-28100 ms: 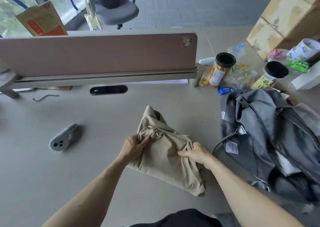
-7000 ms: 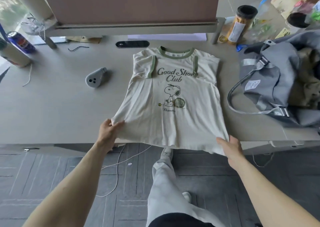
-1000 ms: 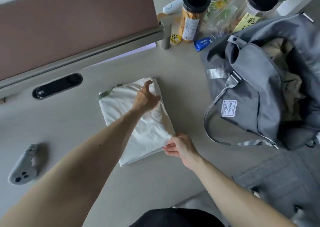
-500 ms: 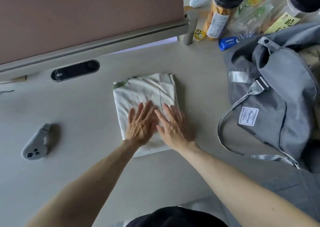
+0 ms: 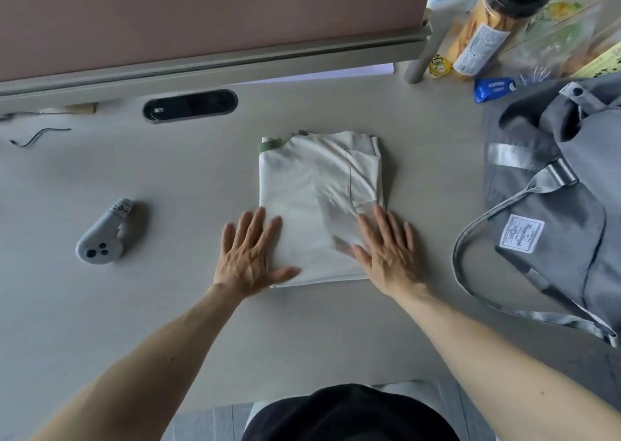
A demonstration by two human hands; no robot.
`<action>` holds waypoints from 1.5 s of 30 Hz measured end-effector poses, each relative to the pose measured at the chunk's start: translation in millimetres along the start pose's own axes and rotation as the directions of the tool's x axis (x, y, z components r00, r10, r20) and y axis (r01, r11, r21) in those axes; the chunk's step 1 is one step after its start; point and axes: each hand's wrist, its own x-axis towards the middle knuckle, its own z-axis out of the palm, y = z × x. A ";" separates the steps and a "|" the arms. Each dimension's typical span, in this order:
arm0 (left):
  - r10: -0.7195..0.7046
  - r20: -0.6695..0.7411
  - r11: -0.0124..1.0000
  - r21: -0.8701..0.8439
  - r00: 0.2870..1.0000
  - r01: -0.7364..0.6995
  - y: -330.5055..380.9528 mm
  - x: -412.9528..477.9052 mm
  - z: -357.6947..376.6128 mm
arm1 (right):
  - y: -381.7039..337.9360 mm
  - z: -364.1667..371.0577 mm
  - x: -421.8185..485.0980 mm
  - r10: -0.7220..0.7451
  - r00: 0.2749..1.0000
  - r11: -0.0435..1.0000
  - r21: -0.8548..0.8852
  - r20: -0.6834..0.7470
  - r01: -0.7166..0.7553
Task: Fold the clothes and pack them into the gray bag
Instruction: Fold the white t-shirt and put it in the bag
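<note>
Head view showed your left hand (image 5: 248, 255) lying flat, fingers straight and spread, on the near left corner of the folded cream T-shirt (image 5: 316, 192), its outer edge over the table (image 5: 168, 306). Your right hand (image 5: 386, 252) lay just as flat on the near right corner, fingers straight, grasping nothing. The shirt sat folded into a rough rectangle in the middle of the table, with a strip of green trim showing at its far left corner. To its right, apart from it, the gray bag (image 5: 564, 212) lay with its strap looped on the table and a white label facing up. A gray controller (image 5: 104, 235) rested well to the left of the shirt. Beyond the shirt were a black oval grommet (image 5: 190, 106) and the brown divider panel (image 5: 201, 13). A black-lidded jar (image 5: 487, 30) and a blue packet (image 5: 494, 87) were near the bag's far side.
</note>
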 end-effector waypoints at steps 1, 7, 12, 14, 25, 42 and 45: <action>-0.011 0.025 1.000 0.000 1.000 0.011 -1.9 -5.5 0.1 | 1.0 -0.8 -4.9 0.016 1.000 1.000 0.000 0.007 -0.016; 0.051 0.070 0.999 0.007 0.996 -0.052 -4.3 -38.8 8.7 | 13.5 -1.0 -55.7 0.056 0.994 0.998 -0.005 0.098 -0.056; 0.237 -0.035 0.968 -0.075 0.971 -0.239 -28.6 -57.0 18.2 | 41.8 -7.4 -84.1 -0.118 0.986 0.988 0.110 0.116 0.106; 0.275 -0.071 0.958 -0.057 0.959 -0.279 -35.8 -54.1 14.2 | 52.4 -16.3 -84.1 -0.179 0.978 0.975 0.154 0.110 0.161; 0.497 -0.096 0.868 0.037 0.863 -0.496 -5.9 -7.9 -5.6 | 47.8 -38.4 -39.5 -0.353 0.921 0.931 0.162 0.163 0.328; -0.182 -0.010 0.223 -0.974 0.983 0.031 20.6 14.9 -61.5 | 17.8 -80.7 22.9 -0.139 0.990 0.628 0.775 0.024 0.069; -0.248 0.083 0.104 -0.988 0.965 0.112 16.4 29.9 -63.5 | 0.6 -91.5 46.9 0.052 0.977 0.398 0.893 0.207 -0.211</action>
